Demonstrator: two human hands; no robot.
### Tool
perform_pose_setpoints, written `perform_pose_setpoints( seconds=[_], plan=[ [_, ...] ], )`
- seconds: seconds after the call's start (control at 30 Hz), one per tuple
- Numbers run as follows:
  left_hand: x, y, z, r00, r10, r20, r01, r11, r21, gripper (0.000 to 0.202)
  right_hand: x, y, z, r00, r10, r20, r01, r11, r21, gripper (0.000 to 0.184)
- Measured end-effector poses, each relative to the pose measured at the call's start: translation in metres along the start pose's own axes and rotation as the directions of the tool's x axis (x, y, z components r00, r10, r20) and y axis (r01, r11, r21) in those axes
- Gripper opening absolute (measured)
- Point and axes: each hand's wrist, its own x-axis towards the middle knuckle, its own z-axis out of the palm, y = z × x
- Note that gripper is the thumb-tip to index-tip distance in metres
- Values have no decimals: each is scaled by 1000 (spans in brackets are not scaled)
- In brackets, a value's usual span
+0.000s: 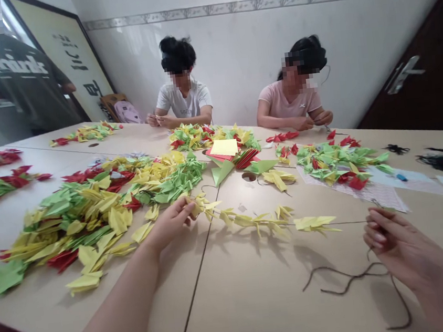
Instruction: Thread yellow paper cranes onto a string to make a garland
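Yellow, green and red folded-paper pieces [106, 202] lie heaped on the pale beige bench [260, 304]; beside them your left hand [172, 221] has its fingers pinching the near end of a strand of yellow folded-paper pieces [247, 221], stretched just above the bench along a thin dark thread [352, 222], pinched between your right hand's [401, 242] fingers, with loose dark cord [360, 276] below.

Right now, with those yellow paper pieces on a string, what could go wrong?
The loose, thin dark cord beneath the right hand might tangle. The strung yellow folded-paper pieces might crumple where the left hand pinches them. The left forearm could brush the big yellow, green and red paper heap beside it.
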Motion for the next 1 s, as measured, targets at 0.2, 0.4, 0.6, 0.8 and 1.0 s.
perform_pose_setpoints(
  seconds=[0.2,0.4,0.6,0.8,1.0],
  plan=[
    [-3,6,-5,952,82,-294,-57,994,94,32,-8,0,3,996,34,83,-23,991,-136,30],
    [-5,6,-27,983,138,-121,4,641,768,45,-15,14,17,981,85,175,6,887,-461,34],
    [-10,22,18,891,431,-145,-140,564,814,46,-15,18,21,971,26,238,103,853,-512,33],
    [-29,44,121,756,480,445,-649,459,607,46,-26,18,26,896,-39,442,273,834,-479,20],
    [-25,34,135,756,454,472,-652,456,606,20,-40,27,41,818,120,563,246,812,-530,19]
  ],
)
